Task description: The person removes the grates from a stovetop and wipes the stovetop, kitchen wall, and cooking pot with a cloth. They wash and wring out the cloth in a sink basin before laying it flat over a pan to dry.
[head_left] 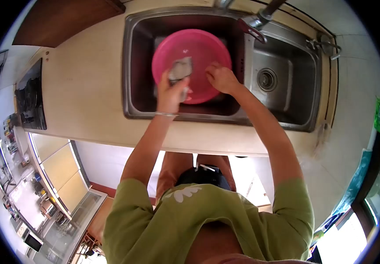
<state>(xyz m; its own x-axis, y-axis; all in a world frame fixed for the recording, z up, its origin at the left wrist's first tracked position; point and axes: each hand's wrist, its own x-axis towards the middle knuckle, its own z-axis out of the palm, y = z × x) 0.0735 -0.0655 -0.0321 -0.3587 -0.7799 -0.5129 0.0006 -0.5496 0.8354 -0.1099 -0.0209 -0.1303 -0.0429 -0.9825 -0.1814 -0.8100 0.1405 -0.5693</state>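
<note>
A round pink basin (198,44) sits in the larger left bowl of the steel sink (130,66). Over the basin's left side, my left hand (172,91) is closed around a pale greyish cloth (181,69), which is blurred; part of it shows beyond my fingers and a bit below them. My right hand (219,77) is over the basin's right side, its fingers curled together; whatever they hold, if anything, is too small to make out. The two hands are apart.
To the right lies the smaller sink bowl (286,88) with a round drain (267,79). A faucet (260,18) and a dark red handled item (252,31) are at the back. A stove (31,99) stands at the counter's left end. The counter edge runs before my body.
</note>
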